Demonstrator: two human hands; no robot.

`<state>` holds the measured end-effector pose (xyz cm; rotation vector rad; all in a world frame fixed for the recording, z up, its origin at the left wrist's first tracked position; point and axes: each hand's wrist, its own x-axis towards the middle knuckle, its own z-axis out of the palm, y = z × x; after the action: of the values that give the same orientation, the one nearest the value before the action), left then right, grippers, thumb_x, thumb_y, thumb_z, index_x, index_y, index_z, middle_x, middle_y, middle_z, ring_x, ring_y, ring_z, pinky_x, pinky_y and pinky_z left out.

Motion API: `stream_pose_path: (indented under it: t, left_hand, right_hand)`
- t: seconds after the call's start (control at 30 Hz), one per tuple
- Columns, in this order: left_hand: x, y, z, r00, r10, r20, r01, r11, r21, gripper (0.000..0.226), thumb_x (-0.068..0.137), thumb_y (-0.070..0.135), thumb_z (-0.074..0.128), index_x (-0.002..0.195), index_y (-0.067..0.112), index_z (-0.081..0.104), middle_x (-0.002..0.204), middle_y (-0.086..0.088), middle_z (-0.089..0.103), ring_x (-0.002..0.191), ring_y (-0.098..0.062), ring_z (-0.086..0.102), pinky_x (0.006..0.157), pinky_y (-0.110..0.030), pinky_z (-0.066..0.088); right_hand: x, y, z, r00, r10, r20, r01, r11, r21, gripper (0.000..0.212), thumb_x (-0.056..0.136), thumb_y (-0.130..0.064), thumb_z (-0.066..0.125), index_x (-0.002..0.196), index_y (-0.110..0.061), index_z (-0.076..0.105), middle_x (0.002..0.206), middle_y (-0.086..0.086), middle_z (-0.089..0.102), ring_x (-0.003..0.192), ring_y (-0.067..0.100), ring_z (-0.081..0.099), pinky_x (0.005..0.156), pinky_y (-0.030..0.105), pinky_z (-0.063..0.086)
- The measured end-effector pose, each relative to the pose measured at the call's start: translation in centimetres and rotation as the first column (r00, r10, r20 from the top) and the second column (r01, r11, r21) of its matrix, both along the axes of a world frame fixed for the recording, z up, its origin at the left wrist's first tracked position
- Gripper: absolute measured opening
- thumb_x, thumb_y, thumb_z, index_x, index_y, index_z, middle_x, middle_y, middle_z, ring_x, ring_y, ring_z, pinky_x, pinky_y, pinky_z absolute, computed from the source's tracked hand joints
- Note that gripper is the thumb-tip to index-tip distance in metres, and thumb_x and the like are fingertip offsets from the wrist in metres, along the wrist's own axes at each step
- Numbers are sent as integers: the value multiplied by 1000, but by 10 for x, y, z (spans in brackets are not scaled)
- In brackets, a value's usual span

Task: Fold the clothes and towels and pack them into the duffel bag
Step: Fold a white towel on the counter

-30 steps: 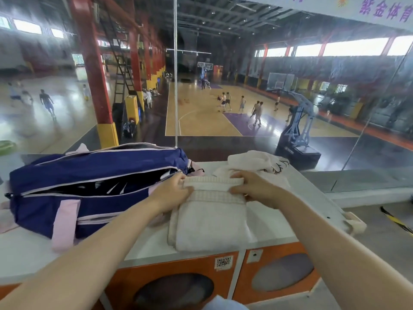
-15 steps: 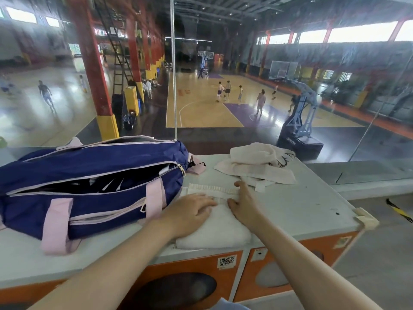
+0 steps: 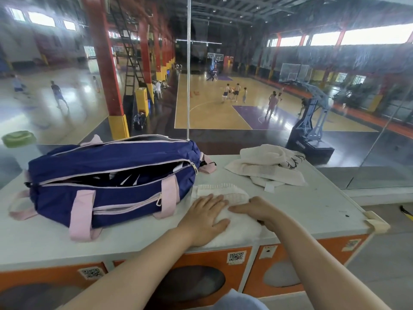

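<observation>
The folded white towel is seen near the front edge of the worktop, just beside the right end of the unzipped duffel bag. It is judged soft, light and limp; a fold is likely to spring open unless both long edges are pinched together or it is scooped from beneath. The left hand is laid flat on it, fingers straight and spread, pressing and gripping nothing. The right hand is rested on the towel's right side, fingers extended; whether its thumb is tucked under cannot be told. A second, crumpled towel is left toward the back right corner
</observation>
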<state>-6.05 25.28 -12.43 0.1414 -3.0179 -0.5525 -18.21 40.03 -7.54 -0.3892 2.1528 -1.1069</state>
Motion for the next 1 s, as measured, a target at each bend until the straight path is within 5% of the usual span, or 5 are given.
stream_pose_path:
  t: [0.1, 0.23, 0.47, 0.67, 1.0]
  left_hand:
    - [10, -3, 3, 994, 45, -104, -8, 943, 333, 55, 100, 41, 43, 151, 32, 25, 158, 17, 21, 148, -5, 8, 119, -25, 7]
    - [27, -17, 25, 984, 57, -171, 22, 904, 427, 49, 96, 26, 51, 142, 34, 40, 146, 17, 41, 134, -2, 39, 113, -26, 32]
    - [79, -81, 79, 824, 316, -470, -185, 934, 306, 33, 90, 15, 56, 118, 31, 57, 117, 20, 55, 112, 5, 47, 100, -16, 35]
    - [121, -168, 85, 710, 558, -430, -634, 772, -45, 56, 82, 17, 66, 135, 21, 49, 149, -2, 41, 141, -24, 31, 116, -42, 24]
    - [157, -232, 78, 681, 522, -513, -663, 737, -131, 36, 84, 10, 63, 118, 23, 66, 125, 3, 66, 120, -21, 56, 107, -41, 33]
  right_hand:
    - [4, 5, 4, 993, -22, 113, 39, 988, -147, 37, 75, -18, 82, 107, -7, 69, 96, 10, 75, 88, 27, 72, 81, 39, 59]
    - [6, 17, 21, 968, 6, 251, 68, 956, -285, 38, 79, -12, 75, 116, -8, 67, 106, 14, 73, 99, 33, 70, 91, 50, 54]
    - [19, 2, 78, 977, 60, 204, 14, 940, -342, 31, 87, -21, 66, 115, -7, 67, 108, 17, 72, 102, 36, 68, 92, 47, 53]
    - [41, -39, 118, 976, 174, 131, -108, 909, -403, 33, 86, -13, 64, 119, -8, 65, 111, 17, 71, 101, 35, 68, 84, 43, 54]
    - [95, -134, 125, 912, 386, 139, -321, 881, -347, 26, 89, -8, 60, 114, -5, 68, 111, 15, 72, 95, 28, 71, 82, 36, 57]
